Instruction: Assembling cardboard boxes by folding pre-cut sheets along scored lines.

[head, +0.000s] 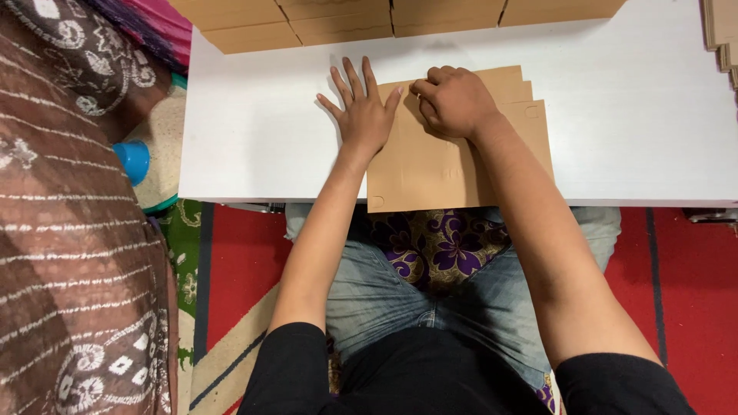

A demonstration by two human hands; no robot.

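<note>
Black sleeves fill the bottom of the frame, and my two bare forearms reach up from them toward the middle. Below them are my faded blue jeans (369,296), with a purple and cream flowered cloth (442,246) lying across my lap, and a red patterned rug (684,307) shows at lower right.

My left hand (363,115) lies flat, palm down, fingers fully spread and gripping nothing; its heel and thumb rest on the left edge of a flat brown cardboard blank (450,165), its fingertips on the low white table (254,131). My right hand (455,101) is curled almost into a fist, fingertips pinched down on the cardboard's upper edge; whether it pinches a flap or only presses, I cannot tell.

The cardboard sits in the centre of the frame, its near edge hanging just over the table's front edge. It looks like several layers, with stepped edges showing at its upper right. It is still flat; no side stands up, so I judge the folding barely begun, perhaps one crease being pressed.

Along the top of the frame stands a row of brown cardboard boxes (338,23), apparently already made up. More stacked cardboard edges (723,34) show at far upper right.

At left, a person in brown and white patterned fabric (69,230) sits close, beside a blue cap (132,160)
</note>
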